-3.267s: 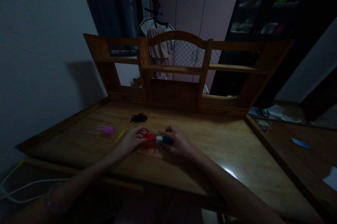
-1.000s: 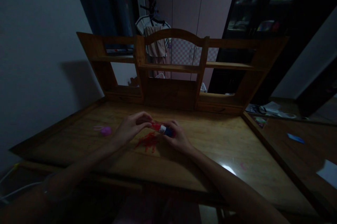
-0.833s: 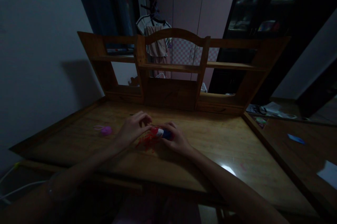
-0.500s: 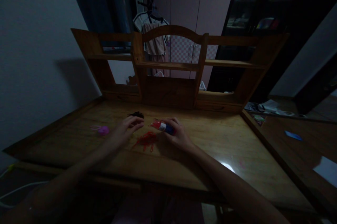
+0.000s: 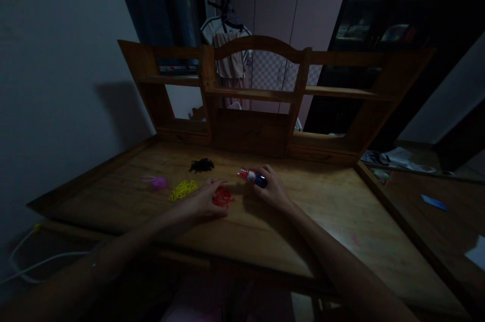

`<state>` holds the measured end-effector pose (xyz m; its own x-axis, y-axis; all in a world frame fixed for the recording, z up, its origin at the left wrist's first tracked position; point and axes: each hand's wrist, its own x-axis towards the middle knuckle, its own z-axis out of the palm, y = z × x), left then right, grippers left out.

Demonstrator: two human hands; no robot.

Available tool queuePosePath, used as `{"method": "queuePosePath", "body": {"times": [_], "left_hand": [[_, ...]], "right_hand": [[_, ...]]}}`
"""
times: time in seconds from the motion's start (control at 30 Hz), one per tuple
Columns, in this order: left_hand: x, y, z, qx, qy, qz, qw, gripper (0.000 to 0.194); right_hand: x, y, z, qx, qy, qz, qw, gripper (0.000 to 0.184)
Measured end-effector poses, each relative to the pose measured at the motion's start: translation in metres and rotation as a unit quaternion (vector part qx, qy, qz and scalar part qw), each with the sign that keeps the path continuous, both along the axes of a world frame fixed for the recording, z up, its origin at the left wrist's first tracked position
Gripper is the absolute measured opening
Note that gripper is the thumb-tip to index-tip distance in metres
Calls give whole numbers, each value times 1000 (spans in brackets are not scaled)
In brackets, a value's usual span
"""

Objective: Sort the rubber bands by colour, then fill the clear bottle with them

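My right hand is wrapped round a small bottle, which has a clear end with red in it, a white label and a dark blue end. It holds the bottle tilted above the desk, clear end to the left. My left hand curves round a pile of red rubber bands, thumb and fingers apart on either side. Part of that pile is hidden by the hand. Just left of it lie yellow rubber bands, and farther back a heap of black bands.
A pink-purple ball-shaped thing with a loop lies at the left on the wooden desk. The wooden shelf unit rises along the far edge. A lower wooden surface on the right bears a blue card-like thing.
The left hand went from the bottle's clear end down to the red pile. My right hand drew the bottle away to the right. The yellow and black piles, partly hidden before, now show.
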<state>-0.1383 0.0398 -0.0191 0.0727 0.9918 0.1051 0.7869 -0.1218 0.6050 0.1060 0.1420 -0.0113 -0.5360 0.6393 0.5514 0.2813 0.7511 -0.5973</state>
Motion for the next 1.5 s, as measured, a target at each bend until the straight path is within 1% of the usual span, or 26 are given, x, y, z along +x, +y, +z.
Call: {"method": "queuePosePath", "body": {"times": [0.1,0.17,0.33,0.4,0.47,0.57,0.67,0.77,0.83,0.9,1.0,1.07,1.17,1.3,1.43,1.5], "left_hand": [[7,9,1,-13,35,-21,999,82],[9,12,1,-7,45,-41,998,69],[6,21,4,-34,37,-82,995,33],[4,24,7,-37,29,-99,994,23],[3,25,10,-34,27,-102,994,18],[5,26,13,-24,40,-84,995,19],[4,29,11,-36,53,-80,995,17],[-4,37,6,-40,56,-85,994,15],[-11,43,7,-33,39,-75,996,14],[-19,47,13,-36,-5,-72,997,14],[-24,49,30,-40,-111,-81,990,19],[-22,47,40,-32,-167,-71,983,24],[-16,42,47,-22,-193,-55,979,26],[-10,41,46,-12,-175,-61,983,26],[-8,46,42,0,-153,-84,985,23],[-7,48,40,10,-148,-83,985,23]], "right_hand": [[-1,0,-2,-1,4,6,1000,41],[-1,1,-3,-3,7,12,1000,41],[-1,3,-4,-9,3,16,1000,43],[-1,3,-4,-8,3,18,1000,43],[-1,3,-5,-5,2,20,1000,44],[-1,3,-5,-2,-2,20,1000,44],[-1,3,-5,2,-8,21,1000,45],[0,1,-3,12,-14,30,999,44],[0,0,-3,17,-18,35,999,44],[0,-1,-2,18,-19,36,999,45],[0,-3,-2,14,-12,34,999,45],[-2,-4,-2,10,-4,38,999,45],[-3,-5,-3,8,4,47,999,46],[-5,-6,-3,18,-1,58,998,48],[-8,-7,-5,23,4,66,998,49],[-8,-7,-6,20,13,72,997,49]]}}
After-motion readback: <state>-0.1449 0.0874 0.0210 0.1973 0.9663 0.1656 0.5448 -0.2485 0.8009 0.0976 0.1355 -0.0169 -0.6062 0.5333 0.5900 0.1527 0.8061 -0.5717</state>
